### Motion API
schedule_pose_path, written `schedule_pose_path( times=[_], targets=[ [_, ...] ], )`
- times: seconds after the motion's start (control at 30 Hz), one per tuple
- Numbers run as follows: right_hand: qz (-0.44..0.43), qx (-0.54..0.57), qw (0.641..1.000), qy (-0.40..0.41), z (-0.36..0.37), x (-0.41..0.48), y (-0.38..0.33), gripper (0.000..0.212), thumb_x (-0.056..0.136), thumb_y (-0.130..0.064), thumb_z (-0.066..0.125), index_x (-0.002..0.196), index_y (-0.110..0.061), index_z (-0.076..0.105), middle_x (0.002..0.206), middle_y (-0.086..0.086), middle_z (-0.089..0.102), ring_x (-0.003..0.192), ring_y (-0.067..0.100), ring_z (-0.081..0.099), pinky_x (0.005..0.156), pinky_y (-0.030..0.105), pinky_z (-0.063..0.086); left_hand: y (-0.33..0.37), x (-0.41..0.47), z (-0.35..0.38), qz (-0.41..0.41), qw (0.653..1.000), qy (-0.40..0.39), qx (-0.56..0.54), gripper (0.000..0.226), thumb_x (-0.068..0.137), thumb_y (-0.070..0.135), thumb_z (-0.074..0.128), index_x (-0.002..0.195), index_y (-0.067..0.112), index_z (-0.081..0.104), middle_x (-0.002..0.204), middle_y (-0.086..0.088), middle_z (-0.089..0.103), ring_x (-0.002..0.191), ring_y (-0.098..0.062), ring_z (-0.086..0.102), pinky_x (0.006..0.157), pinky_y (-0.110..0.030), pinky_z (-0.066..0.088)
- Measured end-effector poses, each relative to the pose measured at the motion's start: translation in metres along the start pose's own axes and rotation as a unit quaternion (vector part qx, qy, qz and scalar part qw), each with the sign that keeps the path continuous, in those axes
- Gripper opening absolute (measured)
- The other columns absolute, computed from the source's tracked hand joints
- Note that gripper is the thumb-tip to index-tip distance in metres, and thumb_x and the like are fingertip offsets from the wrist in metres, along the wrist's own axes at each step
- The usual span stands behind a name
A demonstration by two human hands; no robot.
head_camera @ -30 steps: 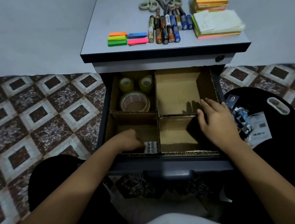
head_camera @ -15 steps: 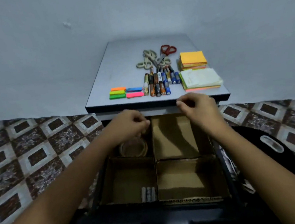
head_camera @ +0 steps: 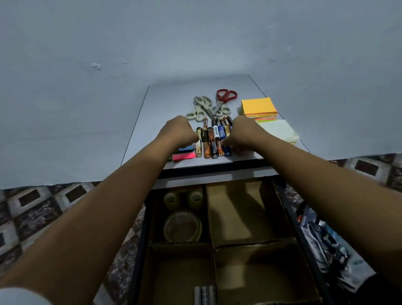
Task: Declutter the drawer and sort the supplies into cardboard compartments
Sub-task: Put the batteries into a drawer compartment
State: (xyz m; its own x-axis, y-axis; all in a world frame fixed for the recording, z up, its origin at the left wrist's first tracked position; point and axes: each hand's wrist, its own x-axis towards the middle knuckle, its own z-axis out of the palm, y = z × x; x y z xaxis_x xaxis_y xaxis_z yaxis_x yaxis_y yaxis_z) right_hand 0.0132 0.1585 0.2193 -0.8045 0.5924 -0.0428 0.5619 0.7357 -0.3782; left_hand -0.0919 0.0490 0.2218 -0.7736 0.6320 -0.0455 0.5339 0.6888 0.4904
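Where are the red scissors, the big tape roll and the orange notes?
red scissors (head_camera: 223,100), head view, red handle.
big tape roll (head_camera: 184,239), head view, near rim.
orange notes (head_camera: 258,105), head view, top sheet.

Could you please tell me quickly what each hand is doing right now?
Left hand: fingers curled against the batteries; grip cannot be told.
Right hand: fingers curled on the batteries; grip cannot be told.

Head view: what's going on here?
A person reaches both hands to the batteries on the cabinet top: left hand at the row's left edge, right hand at its right. Whether either holds one is unclear. In the open drawer, tape rolls sit back left, a few cells front left.
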Motion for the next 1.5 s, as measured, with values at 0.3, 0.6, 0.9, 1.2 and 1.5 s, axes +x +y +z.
schedule_pose_path(
  times=[0.3,0.6,0.9,1.2,1.5],
  targets=[
    [-0.003,-0.030,0.999,0.010,0.005,0.004,0.000,0.027,0.088,-0.012,0.058,0.067,-0.007,0.041,0.073,0.008,0.047,0.076,0.022,0.048,0.045,0.023,0.029,0.005,0.001,0.010,-0.029,0.998,-0.018,0.043,0.044,0.081,0.026,0.070,0.058,0.011,0.036,0.068,-0.017,0.050,0.059,-0.023,0.045,0.047,-0.026,0.027],
    [-0.003,-0.048,0.999,0.012,0.007,-0.001,-0.004,0.022,0.087,-0.010,0.058,0.108,-0.001,0.057,0.109,0.015,0.062,0.089,0.027,0.056,0.068,0.029,0.041,0.013,-0.003,0.012,-0.040,0.998,-0.020,0.042,0.037,0.082,0.024,0.069,0.065,0.011,0.038,0.068,-0.004,0.044,0.076,-0.022,0.048,0.054,-0.027,0.035],
    [-0.017,-0.011,0.999,0.030,-0.001,-0.008,-0.002,0.027,0.090,-0.018,0.059,0.067,-0.009,0.047,0.067,0.006,0.060,0.057,0.018,0.058,0.053,0.025,0.046,0.017,-0.006,0.005,-0.062,0.997,-0.027,-0.034,0.036,0.083,0.020,0.066,0.063,0.010,0.039,0.062,-0.004,0.038,0.053,-0.015,0.035,0.046,-0.024,0.027],
    [0.060,0.182,0.980,-0.054,-0.014,-0.008,-0.009,0.027,0.088,-0.011,0.062,0.068,-0.006,0.044,0.065,0.009,0.054,0.054,0.016,0.053,0.057,0.026,0.050,0.019,-0.008,-0.008,-0.072,0.992,-0.007,-0.107,0.035,0.087,0.027,0.060,0.063,0.010,0.041,0.065,-0.005,0.042,0.052,-0.016,0.033,0.046,-0.023,0.028],
    [0.049,0.096,0.994,-0.035,-0.002,0.001,-0.012,0.027,0.084,-0.014,0.067,0.065,-0.009,0.048,0.064,0.006,0.049,0.071,0.020,0.054,0.074,0.031,0.054,0.024,-0.015,-0.002,-0.066,0.993,-0.040,-0.088,0.031,0.083,0.011,0.066,0.062,0.010,0.043,0.059,-0.004,0.047,0.046,-0.011,0.038,0.038,-0.017,0.031]
  ],
)
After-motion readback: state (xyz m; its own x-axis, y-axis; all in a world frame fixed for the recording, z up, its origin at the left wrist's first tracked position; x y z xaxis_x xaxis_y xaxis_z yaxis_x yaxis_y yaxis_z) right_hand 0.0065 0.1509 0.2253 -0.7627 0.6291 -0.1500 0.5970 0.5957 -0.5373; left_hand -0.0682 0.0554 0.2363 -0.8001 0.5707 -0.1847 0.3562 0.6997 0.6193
